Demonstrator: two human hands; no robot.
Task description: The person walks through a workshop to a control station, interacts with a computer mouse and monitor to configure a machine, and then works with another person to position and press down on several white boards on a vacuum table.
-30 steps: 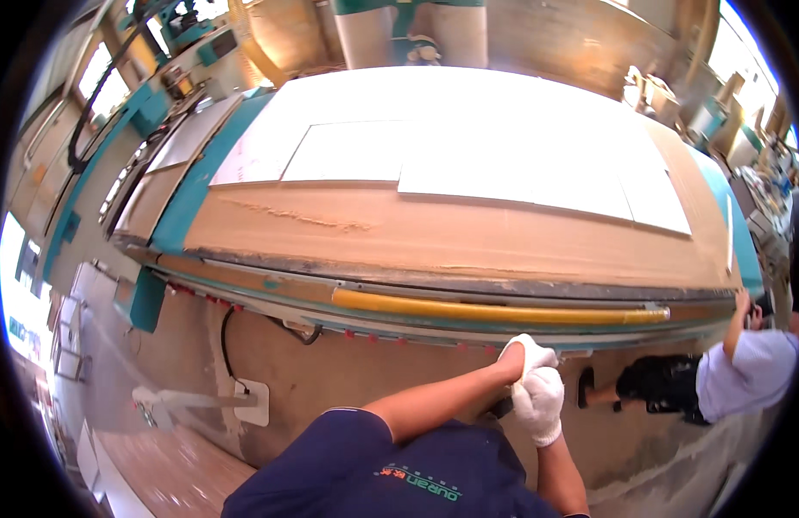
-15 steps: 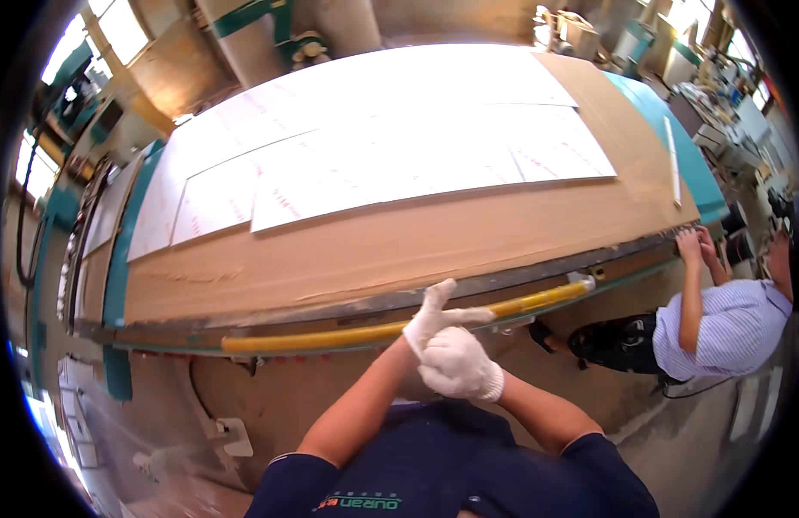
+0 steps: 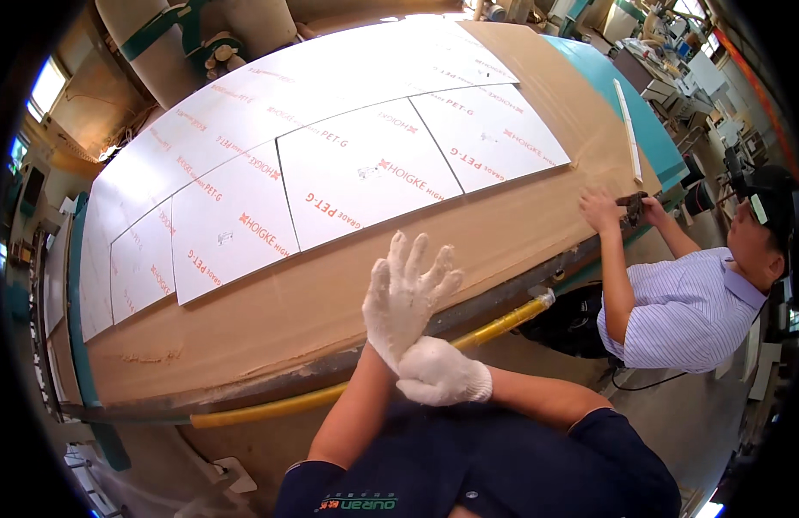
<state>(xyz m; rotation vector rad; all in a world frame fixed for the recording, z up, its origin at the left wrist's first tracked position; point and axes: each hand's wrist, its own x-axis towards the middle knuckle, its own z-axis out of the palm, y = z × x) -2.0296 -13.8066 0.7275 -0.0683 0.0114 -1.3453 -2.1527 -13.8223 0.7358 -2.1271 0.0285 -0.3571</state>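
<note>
My left hand (image 3: 406, 293), in a white knit glove, is raised with its fingers spread and the palm side showing. Closed at the base of that palm is my right hand (image 3: 442, 371), also gloved in white; it grips the left glove around the heel and cuff, its fingertips mostly hidden. Beyond the hands, white panels (image 3: 365, 186) with red print lie on a brown sheet (image 3: 503, 224). Neither hand touches them. A yellow tube (image 3: 270, 406) runs along the table's near edge, passing behind my forearm.
To the right, a co-worker in a striped shirt (image 3: 684, 302) leans at the table edge, one hand (image 3: 600, 210) on the brown sheet, with a dark tool (image 3: 632, 205) between both hands. A white strip (image 3: 628, 129) lies nearby. Machinery (image 3: 188, 39) stands behind the table.
My left hand has risen and its fingers have spread wide, while the right stays at its base. The view has shifted. The co-worker now has a dark tool at the hands.
</note>
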